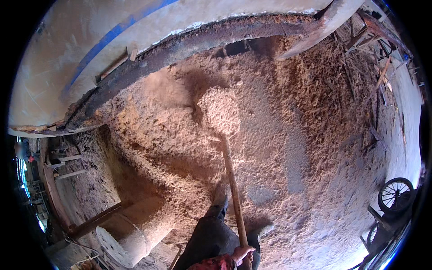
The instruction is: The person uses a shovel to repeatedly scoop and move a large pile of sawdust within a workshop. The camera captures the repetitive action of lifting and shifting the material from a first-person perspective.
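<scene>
My left hand [242, 254] is closed around the wooden handle of a long shovel [232, 180], low in the picture, with a red patterned sleeve [215, 263] reaching it from the lower left. Away from me, the shovel's head lies under a heap of pale, crumbly material [220, 110] that looks like sawdust. Around it spreads a thick layer of the same loose material [265, 108]. The blade itself is mostly hidden by its load. My right hand does not show.
A large pale curved wall with a blue stripe [112, 40] overhangs the far side, above a dark gap. At lower left lies a pale cylinder [130, 245] beside a wooden beam. Spoked wheels [396, 194] stand at right. Scrap wood [382, 72] leans at upper right. My dark-trousered legs [211, 240] stand in the material.
</scene>
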Demonstrator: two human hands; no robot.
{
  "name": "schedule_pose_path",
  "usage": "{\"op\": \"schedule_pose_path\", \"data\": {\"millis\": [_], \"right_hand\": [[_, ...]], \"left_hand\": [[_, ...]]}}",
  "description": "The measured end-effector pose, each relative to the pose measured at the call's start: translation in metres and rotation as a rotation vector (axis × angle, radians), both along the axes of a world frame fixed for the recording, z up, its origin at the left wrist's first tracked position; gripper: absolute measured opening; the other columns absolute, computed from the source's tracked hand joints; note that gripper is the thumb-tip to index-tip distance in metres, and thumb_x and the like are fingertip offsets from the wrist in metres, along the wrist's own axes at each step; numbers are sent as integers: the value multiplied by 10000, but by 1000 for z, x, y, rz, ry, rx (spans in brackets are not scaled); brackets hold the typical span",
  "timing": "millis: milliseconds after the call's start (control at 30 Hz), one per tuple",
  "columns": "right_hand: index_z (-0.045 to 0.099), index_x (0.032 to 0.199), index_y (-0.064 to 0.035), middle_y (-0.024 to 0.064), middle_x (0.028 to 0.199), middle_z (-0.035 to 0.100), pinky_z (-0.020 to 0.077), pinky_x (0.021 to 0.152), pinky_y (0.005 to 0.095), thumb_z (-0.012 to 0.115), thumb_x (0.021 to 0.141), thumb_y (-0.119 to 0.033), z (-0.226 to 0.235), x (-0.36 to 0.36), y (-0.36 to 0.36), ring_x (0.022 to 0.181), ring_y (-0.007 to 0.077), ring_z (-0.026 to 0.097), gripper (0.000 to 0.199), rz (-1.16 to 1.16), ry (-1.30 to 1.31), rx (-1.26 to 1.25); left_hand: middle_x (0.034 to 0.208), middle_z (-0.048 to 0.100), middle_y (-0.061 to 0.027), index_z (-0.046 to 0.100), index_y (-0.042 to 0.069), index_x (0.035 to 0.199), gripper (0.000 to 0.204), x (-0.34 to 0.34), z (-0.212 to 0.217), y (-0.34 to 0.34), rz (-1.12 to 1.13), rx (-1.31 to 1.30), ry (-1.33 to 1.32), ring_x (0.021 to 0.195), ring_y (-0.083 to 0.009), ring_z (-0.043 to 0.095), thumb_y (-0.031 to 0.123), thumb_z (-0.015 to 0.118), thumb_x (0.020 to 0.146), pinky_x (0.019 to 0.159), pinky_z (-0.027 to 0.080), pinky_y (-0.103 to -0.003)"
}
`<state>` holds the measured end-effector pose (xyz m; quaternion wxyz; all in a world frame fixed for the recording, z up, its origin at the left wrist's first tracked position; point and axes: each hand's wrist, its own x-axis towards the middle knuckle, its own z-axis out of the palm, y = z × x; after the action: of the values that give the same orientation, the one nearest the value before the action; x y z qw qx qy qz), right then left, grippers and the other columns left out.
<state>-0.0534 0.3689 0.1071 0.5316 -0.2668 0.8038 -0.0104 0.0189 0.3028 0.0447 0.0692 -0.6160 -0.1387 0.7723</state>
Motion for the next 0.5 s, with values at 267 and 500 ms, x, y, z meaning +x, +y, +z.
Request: {"op": "schedule_pose_path", "data": {"millis": [267,500], "right_hand": [[526,711,-49,194,619,539,463,514,439,494,806,-199,-25,-9,-20,622,322,582,180,-39,-14,-126],[529,719,-47,198,627,542,464,519,438,496,801,-199,-18,-24,38,627,321,582,176,-28,16,-132]], "left_hand": [[556,471,-28,503,77,677,195,1,-20,17,77,1,89,471,-159,500,139,677,738,446,448,-340],[584,477,-15,509,90,718,178,-6,-32,24,92,-55,106,488,-155,499,163,665,762,474,454,-345]]}}
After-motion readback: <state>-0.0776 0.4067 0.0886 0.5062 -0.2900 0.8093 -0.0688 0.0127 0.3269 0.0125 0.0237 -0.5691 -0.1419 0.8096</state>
